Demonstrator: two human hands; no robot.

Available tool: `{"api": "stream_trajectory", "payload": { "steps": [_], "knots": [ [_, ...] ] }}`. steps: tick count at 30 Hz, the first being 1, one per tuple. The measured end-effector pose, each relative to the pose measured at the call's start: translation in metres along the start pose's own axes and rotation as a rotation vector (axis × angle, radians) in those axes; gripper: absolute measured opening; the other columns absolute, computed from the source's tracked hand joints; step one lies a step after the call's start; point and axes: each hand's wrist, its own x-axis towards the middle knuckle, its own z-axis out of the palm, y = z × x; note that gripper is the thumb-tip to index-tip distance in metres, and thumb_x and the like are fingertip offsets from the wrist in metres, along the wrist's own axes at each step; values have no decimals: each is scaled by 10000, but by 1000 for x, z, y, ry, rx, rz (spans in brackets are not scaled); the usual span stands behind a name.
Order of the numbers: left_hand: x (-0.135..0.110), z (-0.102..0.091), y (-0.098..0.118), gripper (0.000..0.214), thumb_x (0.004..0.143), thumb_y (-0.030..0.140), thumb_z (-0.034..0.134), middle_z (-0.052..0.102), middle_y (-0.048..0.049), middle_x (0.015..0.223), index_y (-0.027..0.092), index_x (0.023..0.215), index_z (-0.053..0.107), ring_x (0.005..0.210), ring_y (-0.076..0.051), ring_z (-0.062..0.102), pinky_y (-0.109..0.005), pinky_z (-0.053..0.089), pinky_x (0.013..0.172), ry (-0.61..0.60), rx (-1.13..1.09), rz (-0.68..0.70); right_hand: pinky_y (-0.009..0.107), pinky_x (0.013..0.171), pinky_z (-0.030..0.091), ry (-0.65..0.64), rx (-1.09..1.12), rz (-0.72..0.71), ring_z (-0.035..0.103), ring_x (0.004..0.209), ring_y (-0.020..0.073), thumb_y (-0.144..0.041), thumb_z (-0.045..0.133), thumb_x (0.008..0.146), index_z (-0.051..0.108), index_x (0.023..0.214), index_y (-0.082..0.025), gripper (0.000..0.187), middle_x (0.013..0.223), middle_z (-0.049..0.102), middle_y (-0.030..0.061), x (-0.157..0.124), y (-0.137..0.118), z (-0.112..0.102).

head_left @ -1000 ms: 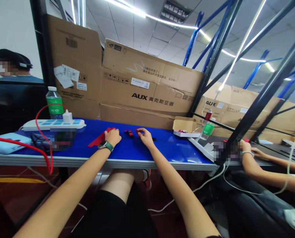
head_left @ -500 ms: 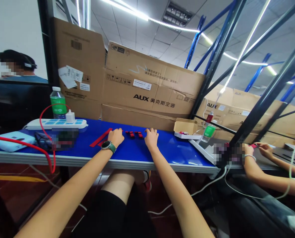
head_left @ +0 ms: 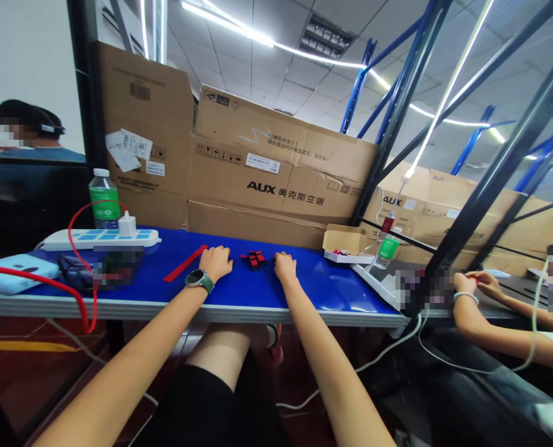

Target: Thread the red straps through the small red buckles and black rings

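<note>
- Left hand (head_left: 217, 262): released, resting on the blue tabletop (head_left: 332, 279), nothing grasped.
- Right hand (head_left: 285, 267): released, also resting there, empty.
- Small red-and-black blocks (head_left: 254, 259): clustered between both hands, just beside each, at 3 o'clock from the left hand.
- Red strip (head_left: 185, 263): flat on the tabletop, at 9 o'clock from the left hand.
- Power strip (head_left: 99, 239) and water bottle (head_left: 103, 198): well apart, at 10 o'clock.
- Open carton (head_left: 344, 242): at 2 o'clock from the right hand.
- Black rack post (head_left: 499, 167): across the view at 3 o'clock, in front of a co-worker's hands (head_left: 488, 282).
</note>
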Motion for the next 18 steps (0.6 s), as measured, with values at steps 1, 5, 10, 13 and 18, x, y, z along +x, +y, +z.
{"api": "stream_trajectory", "payload": {
  "steps": [1,5,10,13,18],
  "knots": [
    [-1,1,-1,248,824,357,612,724,-196,1009,168,919,743,946,-340,682,-400,492,815,-16,30,-5,391,925,453,0,0,-5,602,1133,272,-75,513,922,647,1171,-184,303,1205,633,163,0,0,0],
    [-1,1,-4,234,862,288,592,705,-230,1033,125,931,744,968,-354,687,-416,508,834,-87,86,-82,322,891,467,12,39,-18,653,1043,240,10,458,899,602,1228,-139,388,1168,645,185,-2,-3,-5],
    [-1,-6,3,262,821,82,557,712,-222,991,91,1024,721,997,-338,695,-386,535,841,-146,159,-56,299,846,487,83,162,60,690,960,234,60,425,861,523,1316,-89,488,1073,682,192,1,0,-7],
    [-1,-9,9,277,815,19,522,711,-223,987,69,1018,703,989,-343,696,-386,544,810,-164,192,-31,293,839,501,219,342,92,692,936,220,53,409,844,546,1253,-97,457,1050,694,163,8,5,-2],
    [1,-11,10,293,900,40,412,686,-203,997,78,1069,649,938,-293,687,-362,532,806,57,113,-8,263,893,505,377,623,9,686,943,177,-42,481,835,565,1159,-119,343,990,717,91,21,13,9]
  ]
}}
